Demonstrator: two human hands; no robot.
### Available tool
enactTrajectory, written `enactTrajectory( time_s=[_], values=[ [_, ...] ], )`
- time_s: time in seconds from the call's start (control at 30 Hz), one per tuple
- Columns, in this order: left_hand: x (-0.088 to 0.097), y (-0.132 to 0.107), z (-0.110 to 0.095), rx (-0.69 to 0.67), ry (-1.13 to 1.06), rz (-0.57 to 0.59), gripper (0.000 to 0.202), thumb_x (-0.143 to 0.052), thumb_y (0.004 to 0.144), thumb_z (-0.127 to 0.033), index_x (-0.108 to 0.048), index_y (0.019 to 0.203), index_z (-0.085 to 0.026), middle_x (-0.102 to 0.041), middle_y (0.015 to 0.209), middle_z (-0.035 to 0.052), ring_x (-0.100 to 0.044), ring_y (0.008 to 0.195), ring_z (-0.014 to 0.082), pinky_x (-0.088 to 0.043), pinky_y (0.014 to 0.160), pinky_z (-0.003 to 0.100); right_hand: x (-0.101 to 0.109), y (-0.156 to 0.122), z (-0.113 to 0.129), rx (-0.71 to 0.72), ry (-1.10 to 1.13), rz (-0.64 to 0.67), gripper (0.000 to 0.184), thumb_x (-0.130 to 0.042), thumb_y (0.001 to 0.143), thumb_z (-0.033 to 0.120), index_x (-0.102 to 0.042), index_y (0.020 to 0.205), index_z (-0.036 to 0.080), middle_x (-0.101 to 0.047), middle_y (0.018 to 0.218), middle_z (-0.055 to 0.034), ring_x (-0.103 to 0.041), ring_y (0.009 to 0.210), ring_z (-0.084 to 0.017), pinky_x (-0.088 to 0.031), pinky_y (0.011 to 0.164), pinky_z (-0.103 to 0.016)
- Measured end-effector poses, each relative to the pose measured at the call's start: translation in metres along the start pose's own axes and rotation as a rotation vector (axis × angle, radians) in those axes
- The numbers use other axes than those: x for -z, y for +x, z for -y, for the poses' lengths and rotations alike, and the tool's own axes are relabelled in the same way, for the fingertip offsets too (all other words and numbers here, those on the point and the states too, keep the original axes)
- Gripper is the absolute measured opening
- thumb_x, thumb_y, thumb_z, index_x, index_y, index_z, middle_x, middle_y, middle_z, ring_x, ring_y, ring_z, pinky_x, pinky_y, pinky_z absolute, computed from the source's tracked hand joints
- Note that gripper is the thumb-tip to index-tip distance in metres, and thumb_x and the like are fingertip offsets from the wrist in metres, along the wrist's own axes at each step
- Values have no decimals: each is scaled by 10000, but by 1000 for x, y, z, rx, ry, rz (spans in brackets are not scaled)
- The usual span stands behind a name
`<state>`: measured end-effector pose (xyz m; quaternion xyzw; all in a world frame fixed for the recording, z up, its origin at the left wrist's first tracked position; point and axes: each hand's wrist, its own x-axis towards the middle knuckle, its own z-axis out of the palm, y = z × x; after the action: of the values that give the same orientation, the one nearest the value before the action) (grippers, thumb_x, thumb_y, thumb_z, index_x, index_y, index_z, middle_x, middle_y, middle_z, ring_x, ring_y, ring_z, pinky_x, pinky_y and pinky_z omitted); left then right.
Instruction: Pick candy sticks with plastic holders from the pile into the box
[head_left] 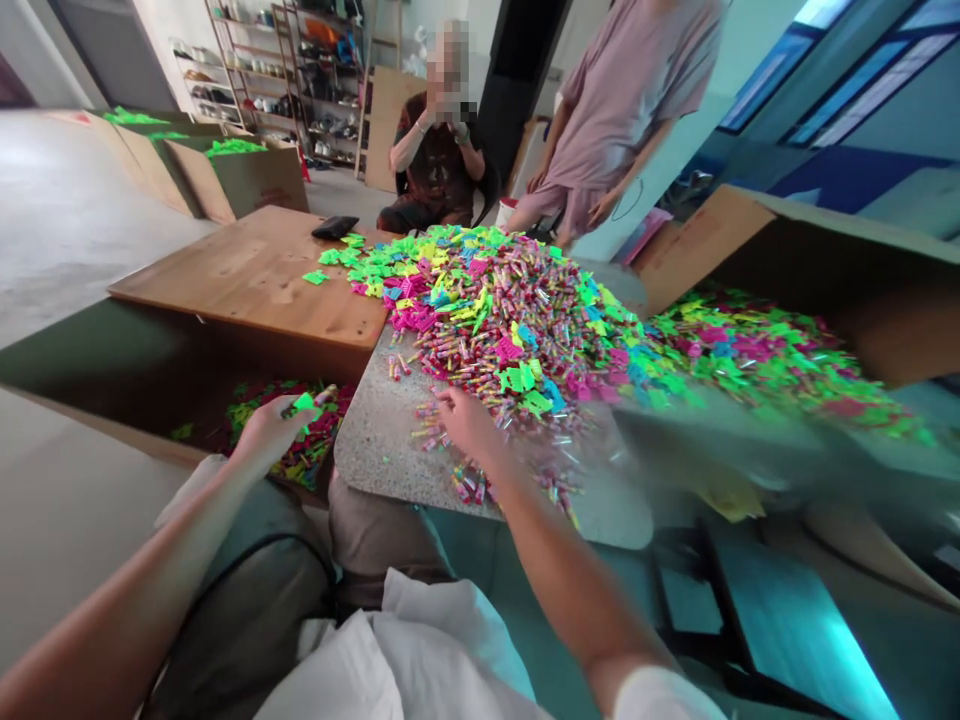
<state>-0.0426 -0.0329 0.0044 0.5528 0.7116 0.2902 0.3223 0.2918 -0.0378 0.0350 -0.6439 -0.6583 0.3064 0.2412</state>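
Below the left fingers, an open carton point(90, 340) stands where, I judge, it would catch anything dropped. I see the left hand point(262, 430) clamped on a green plastic piece point(304, 402); a small tube point(327, 395) projects just beyond the fingertips, its end presumably left free for handling. Its long axis slants up and rightward, away from them. The right hand point(471, 425) reaches the near fringe of the tube heap point(465, 355); blur prevents me from telling whether its fingers grip one.
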Motion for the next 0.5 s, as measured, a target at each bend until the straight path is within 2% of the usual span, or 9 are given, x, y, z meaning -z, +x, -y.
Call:
enactTrajectory(
  time_s=[0.1, 0.17, 0.23, 0.3, 0.4, 0.5],
  values=[
    [-1, 27, 6, 14, 196, -43, 375, -700, 817, -373, -742, 1120, -155, -776, 1007, 77, -694, 940, 257, -498, 773, 293, -4, 19, -2, 68, -331, -18, 246, -532, 994, 221, -671, 1191, 167, -724, 1160, -110, -668, 1053, -200, -485, 913, -272],
    [-14, 39, -8, -52, 216, -22, 346, -678, 839, -346, -745, 1113, -145, -770, 1103, 110, -691, 1012, 271, -498, 852, 313, -8, 29, 0, 46, -498, 10, 279, -536, 999, 265, -659, 1222, 151, -698, 1223, -143, -665, 1086, -225, -482, 935, -295],
    [-33, 49, -33, -155, 188, 13, 295, -671, 838, -311, -754, 1075, -157, -768, 1120, 113, -688, 1032, 274, -488, 901, 324, -10, 38, 4, -10, -588, 32, 301, -515, 1007, 272, -651, 1236, 133, -687, 1240, -173, -664, 1110, -246, -486, 946, -321],
    [-54, 59, -67, -240, 94, 63, 213, -670, 818, -265, -760, 991, -181, -776, 1042, 97, -691, 995, 276, -485, 896, 332, -9, 47, 8, -39, -613, 38, 304, -493, 1005, 230, -656, 1233, 113, -694, 1219, -194, -666, 1126, -263, -490, 953, -343],
    [-83, 74, -118, -290, -151, 177, 105, -662, 806, -249, -736, 873, -215, -759, 886, 81, -690, 914, 284, -495, 819, 344, -5, 56, 11, -64, -607, 40, 307, -501, 971, 151, -679, 1217, 98, -716, 1158, -216, -699, 1077, -288, -512, 906, -362],
    [-106, 86, -154, -330, -245, 229, 87, -682, 816, -288, -720, 879, -243, -749, 886, 85, -678, 931, 284, -498, 791, 343, -2, 60, 10, -80, -574, 27, 288, -521, 953, 142, -708, 1165, 89, -727, 1107, -246, -721, 1023, -313, -525, 852, -367]
  ],
)
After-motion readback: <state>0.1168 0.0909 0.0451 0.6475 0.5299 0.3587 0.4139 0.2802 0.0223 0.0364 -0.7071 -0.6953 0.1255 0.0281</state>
